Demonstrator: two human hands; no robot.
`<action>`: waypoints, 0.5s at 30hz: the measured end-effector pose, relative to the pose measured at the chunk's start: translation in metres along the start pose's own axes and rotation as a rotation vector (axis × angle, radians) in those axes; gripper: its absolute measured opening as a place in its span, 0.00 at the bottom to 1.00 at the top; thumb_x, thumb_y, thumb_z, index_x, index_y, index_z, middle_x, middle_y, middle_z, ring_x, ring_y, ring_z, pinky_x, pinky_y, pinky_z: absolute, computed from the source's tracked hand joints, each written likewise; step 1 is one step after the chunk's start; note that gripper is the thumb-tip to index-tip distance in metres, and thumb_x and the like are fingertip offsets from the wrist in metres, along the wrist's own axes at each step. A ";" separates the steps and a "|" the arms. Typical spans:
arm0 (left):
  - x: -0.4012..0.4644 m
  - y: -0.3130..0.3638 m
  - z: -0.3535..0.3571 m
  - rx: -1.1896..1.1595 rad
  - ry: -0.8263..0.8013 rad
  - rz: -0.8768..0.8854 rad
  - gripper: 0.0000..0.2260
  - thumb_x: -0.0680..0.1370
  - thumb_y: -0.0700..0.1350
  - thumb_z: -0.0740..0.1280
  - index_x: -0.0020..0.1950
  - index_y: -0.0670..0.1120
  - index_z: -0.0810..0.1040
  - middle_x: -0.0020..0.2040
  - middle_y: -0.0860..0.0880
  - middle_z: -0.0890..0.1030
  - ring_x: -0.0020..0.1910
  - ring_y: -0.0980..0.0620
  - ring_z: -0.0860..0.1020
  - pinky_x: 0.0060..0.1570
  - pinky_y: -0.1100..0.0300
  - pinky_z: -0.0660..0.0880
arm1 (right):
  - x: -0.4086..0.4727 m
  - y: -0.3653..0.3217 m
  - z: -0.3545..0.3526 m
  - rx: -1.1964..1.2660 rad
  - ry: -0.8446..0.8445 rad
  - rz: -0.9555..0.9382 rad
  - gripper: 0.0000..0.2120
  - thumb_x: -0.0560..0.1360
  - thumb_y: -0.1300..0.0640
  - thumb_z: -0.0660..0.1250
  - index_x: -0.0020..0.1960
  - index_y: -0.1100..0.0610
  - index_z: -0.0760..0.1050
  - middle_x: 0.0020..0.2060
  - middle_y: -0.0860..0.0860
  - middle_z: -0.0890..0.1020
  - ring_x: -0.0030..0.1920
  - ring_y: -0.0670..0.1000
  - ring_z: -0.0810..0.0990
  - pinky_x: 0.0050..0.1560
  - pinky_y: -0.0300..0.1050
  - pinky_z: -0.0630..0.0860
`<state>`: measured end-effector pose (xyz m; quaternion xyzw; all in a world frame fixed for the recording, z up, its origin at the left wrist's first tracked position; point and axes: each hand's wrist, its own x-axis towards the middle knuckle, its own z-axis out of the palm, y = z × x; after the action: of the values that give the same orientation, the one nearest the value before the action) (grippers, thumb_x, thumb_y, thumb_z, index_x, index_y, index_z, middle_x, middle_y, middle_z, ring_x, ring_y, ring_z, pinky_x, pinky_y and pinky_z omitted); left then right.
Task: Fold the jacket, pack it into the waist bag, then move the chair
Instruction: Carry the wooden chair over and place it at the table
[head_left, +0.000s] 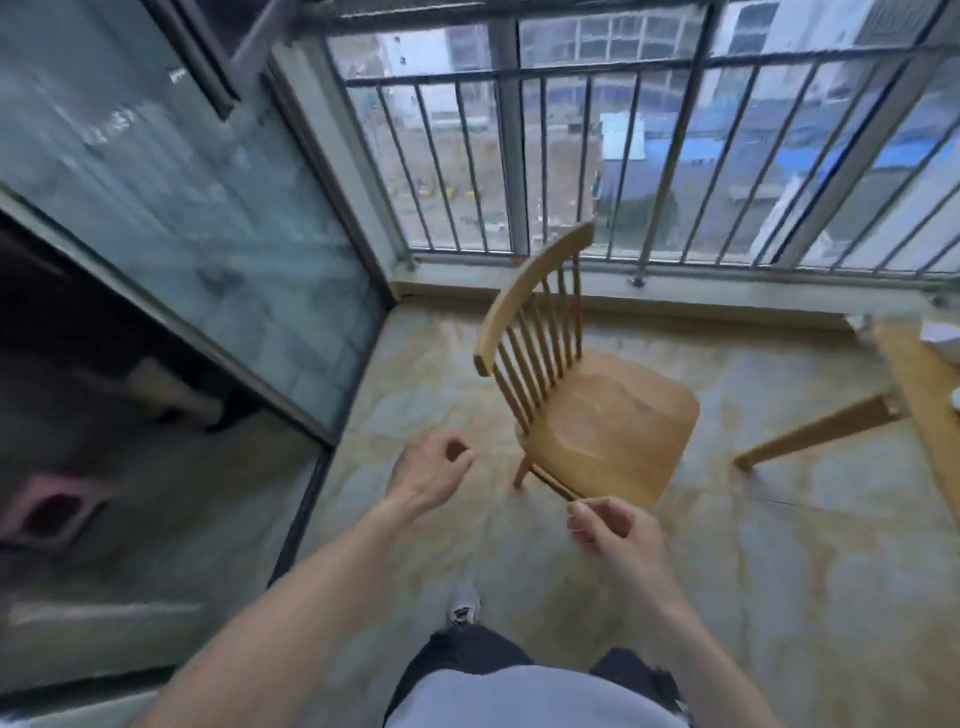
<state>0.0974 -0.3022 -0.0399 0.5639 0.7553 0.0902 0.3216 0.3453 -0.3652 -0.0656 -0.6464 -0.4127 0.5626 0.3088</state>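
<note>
- The light wooden spindle-back chair (587, 395) stands on the mottled tile floor (779, 545) near the barred window railing (571, 156).
- Both hands, left (428, 475) and right (618, 540), hover just short of it, fingers loosely curled, holding nothing.

Soft daylight via window (571, 156); motion blur at left, wide-angle edges bent.

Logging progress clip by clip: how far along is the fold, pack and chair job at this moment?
Done: cannot confirm; no jacket or waist bag is in view. In hand: nothing; the left hand and right hand hang loosely curled, short of the chair, touching nothing. The chair stands on the floor by the railing, next to the table. Left: gripping and moving the chair.
</note>
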 end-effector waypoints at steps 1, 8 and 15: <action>0.005 -0.016 -0.017 -0.014 0.015 -0.012 0.08 0.78 0.50 0.68 0.38 0.56 0.76 0.40 0.51 0.83 0.46 0.49 0.83 0.46 0.59 0.75 | 0.009 -0.010 0.023 -0.022 -0.014 -0.013 0.06 0.78 0.54 0.72 0.43 0.51 0.85 0.37 0.49 0.88 0.42 0.54 0.86 0.49 0.54 0.83; 0.062 -0.112 -0.115 -0.112 0.055 -0.051 0.11 0.76 0.52 0.69 0.34 0.55 0.77 0.36 0.50 0.83 0.43 0.48 0.85 0.48 0.54 0.81 | 0.048 -0.072 0.153 -0.043 -0.026 -0.035 0.05 0.78 0.52 0.71 0.52 0.51 0.84 0.43 0.49 0.88 0.45 0.50 0.86 0.50 0.50 0.85; 0.137 -0.132 -0.170 -0.197 0.028 0.020 0.10 0.76 0.53 0.68 0.43 0.48 0.82 0.40 0.51 0.86 0.41 0.49 0.85 0.49 0.50 0.82 | 0.085 -0.108 0.204 -0.048 0.055 -0.019 0.06 0.76 0.50 0.72 0.53 0.45 0.81 0.48 0.44 0.86 0.50 0.45 0.84 0.53 0.50 0.84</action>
<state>-0.1293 -0.1846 -0.0262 0.5358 0.7415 0.1751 0.3640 0.1274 -0.2526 -0.0481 -0.6651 -0.4233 0.5315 0.3098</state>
